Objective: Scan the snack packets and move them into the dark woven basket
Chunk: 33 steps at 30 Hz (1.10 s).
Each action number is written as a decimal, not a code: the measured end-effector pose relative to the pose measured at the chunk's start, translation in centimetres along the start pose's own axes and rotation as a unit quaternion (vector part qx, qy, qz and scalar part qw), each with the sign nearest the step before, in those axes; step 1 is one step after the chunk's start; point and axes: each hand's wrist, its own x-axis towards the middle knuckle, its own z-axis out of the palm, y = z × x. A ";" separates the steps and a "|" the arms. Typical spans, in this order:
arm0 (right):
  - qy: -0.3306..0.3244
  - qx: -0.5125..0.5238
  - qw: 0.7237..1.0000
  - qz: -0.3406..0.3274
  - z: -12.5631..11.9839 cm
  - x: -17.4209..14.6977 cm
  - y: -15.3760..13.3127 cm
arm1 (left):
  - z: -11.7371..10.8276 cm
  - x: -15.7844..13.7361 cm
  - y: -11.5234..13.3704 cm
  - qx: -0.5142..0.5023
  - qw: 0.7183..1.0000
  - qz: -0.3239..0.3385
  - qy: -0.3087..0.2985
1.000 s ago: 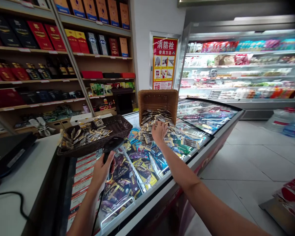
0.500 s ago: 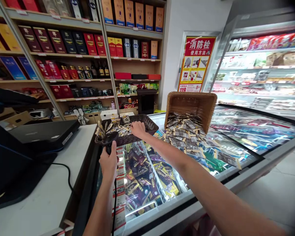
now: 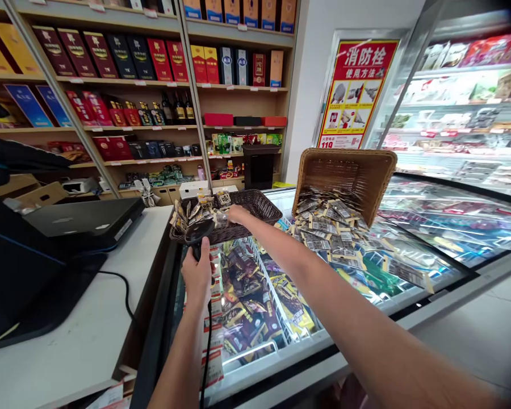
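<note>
My left hand [image 3: 197, 272] is wrapped round the handle of a black barcode scanner [image 3: 199, 230], its head over the near edge of a dark woven basket [image 3: 262, 204]. Small snack packets [image 3: 191, 213] fill the left part of that basket. My right hand [image 3: 238, 215] reaches into the basket, its fingers closed on a snack packet [image 3: 221, 219]; the fingertips are partly hidden. To the right, a tan wicker basket [image 3: 347, 170] lies tipped on its side, with a heap of similar packets [image 3: 334, 227] spilling from it onto the glass.
Both baskets rest on a glass-topped freezer [image 3: 255, 307] holding wrapped ice creams. A white counter [image 3: 68, 329] with black checkout equipment [image 3: 89, 221] stands at left. The scanner's cable [image 3: 207, 352] hangs down toward me. Shelves of boxes [image 3: 136, 82] line the back wall.
The view has shifted, so the scene sits slightly farther right. My right hand has moved slightly closer to the scanner over the packets. The left hand still holds the scanner.
</note>
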 end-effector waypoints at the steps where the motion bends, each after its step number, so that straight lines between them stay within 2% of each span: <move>1: 0.018 0.020 0.999 0.018 -0.7 -0.4 0.4 | 0.1 -0.1 0.0 -0.005 1.000 -0.003 -0.005; 3: 0.069 0.080 0.994 0.032 -2.2 -1.6 1.3 | 0.3 -0.2 0.2 -0.013 1.000 -0.006 -0.012; 5: 0.121 0.188 0.975 0.016 -3.8 -3.6 2.6 | 0.5 -0.5 0.5 -0.025 1.000 -0.002 -0.019; 8: 0.129 0.373 0.919 0.011 -5.6 -8.0 4.7 | 0.9 -1.0 1.0 -0.046 0.998 0.008 -0.041; 10: 0.122 0.460 0.879 0.011 -6.4 -11.4 6.3 | 1.3 -1.5 1.2 -0.061 0.996 0.017 -0.060; 13: 0.134 0.521 0.843 0.024 -7.0 -15.8 8.9 | 2.1 -2.4 1.3 -0.083 0.990 0.026 -0.109; 16: 0.159 0.552 0.817 0.052 -7.0 -18.3 11.8 | 2.7 -3.3 1.2 -0.086 0.978 0.017 -0.189; 21: 0.204 0.608 0.761 0.100 -6.5 -18.9 15.3 | 3.1 -4.2 0.7 -0.060 0.951 -0.007 -0.304; 25: 0.215 0.642 0.722 0.146 -7.0 -18.7 16.0 | 3.3 -4.7 0.6 -0.053 0.944 -0.012 -0.325; 29: 0.212 0.650 0.709 0.170 -7.4 -18.9 15.8 | 3.5 -5.0 0.7 -0.035 0.946 -0.006 -0.322; 33: 0.206 0.650 0.717 0.147 -6.9 -18.9 15.8 | 3.5 -4.9 0.9 -0.017 0.942 -0.004 -0.336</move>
